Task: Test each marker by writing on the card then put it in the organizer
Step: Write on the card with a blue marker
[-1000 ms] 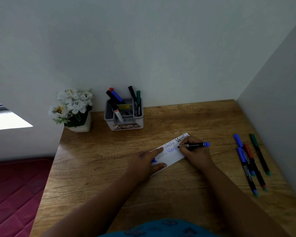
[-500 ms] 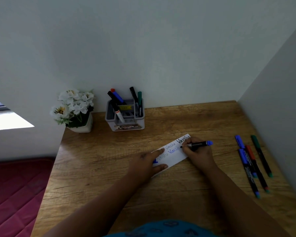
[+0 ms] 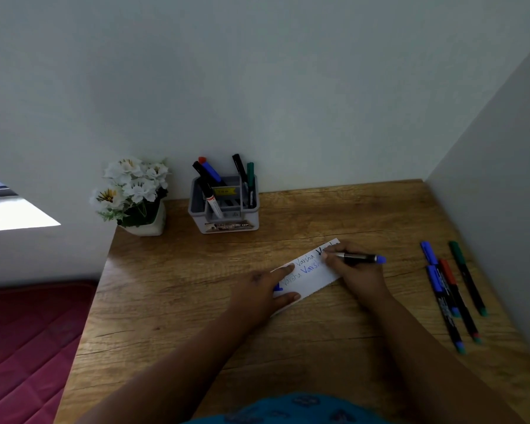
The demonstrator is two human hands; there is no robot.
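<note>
While the left hand (image 3: 259,290) lies flat with straight fingers on the near-left end of the white card (image 3: 314,272), pressing it to the wooden desk (image 3: 172,301), the right hand (image 3: 354,272) is curled around a blue marker (image 3: 360,258) and holds its tip on the card's far-right end, beside the blue writing. This card lies slanted near the middle of the desk, well apart from every edge. At the back edge, against the wall, stands the grey organizer (image 3: 225,206) with several markers upright or leaning inside it; left of it, at the back-left corner, stands a white pot of flowers (image 3: 135,197), its base partly over the left edge. Between organizer and card there is a bare strip of wood. Along the right edge, near the side wall, four loose markers (image 3: 450,292) lie almost parallel, some touching each other, well apart from the right hand; bare wood is between them and the hand. Near the front edge the desk shows only the two forearms. Beyond the left edge a red mat (image 3: 28,341) lies lower down.
</note>
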